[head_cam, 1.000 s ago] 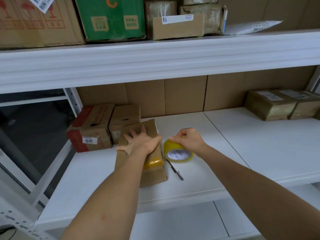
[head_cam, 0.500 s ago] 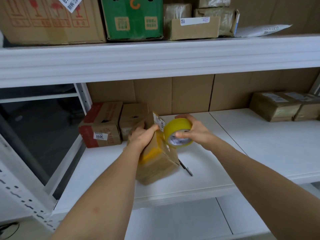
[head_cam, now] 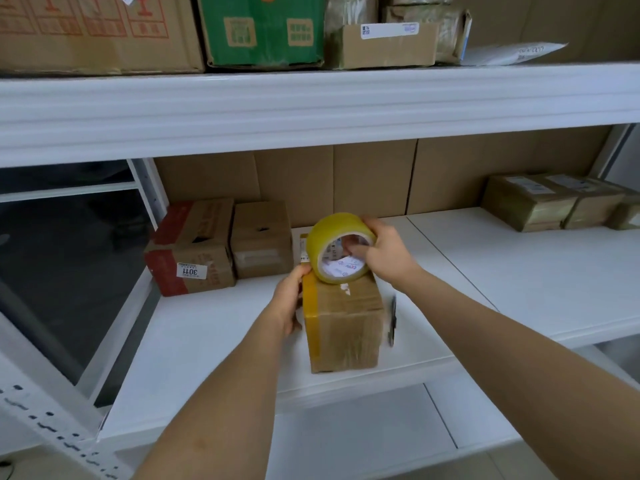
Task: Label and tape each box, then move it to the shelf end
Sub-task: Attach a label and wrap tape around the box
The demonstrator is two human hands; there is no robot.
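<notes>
The small cardboard box [head_cam: 341, 323] is stood near the front edge of the white shelf [head_cam: 207, 341], steadied by the left hand [head_cam: 289, 299] gripping its left side, apparently so tape can be drawn over it. A glossy yellow tape roll [head_cam: 337, 249] is clasped above it by the right hand [head_cam: 384, 252]. Matte taped cartons [head_cam: 550, 202] are stacked farther right.

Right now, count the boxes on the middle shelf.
6: taped box under both hands, red-printed box and plain box at left, three wrapped boxes far right; more may be cropped.
</notes>
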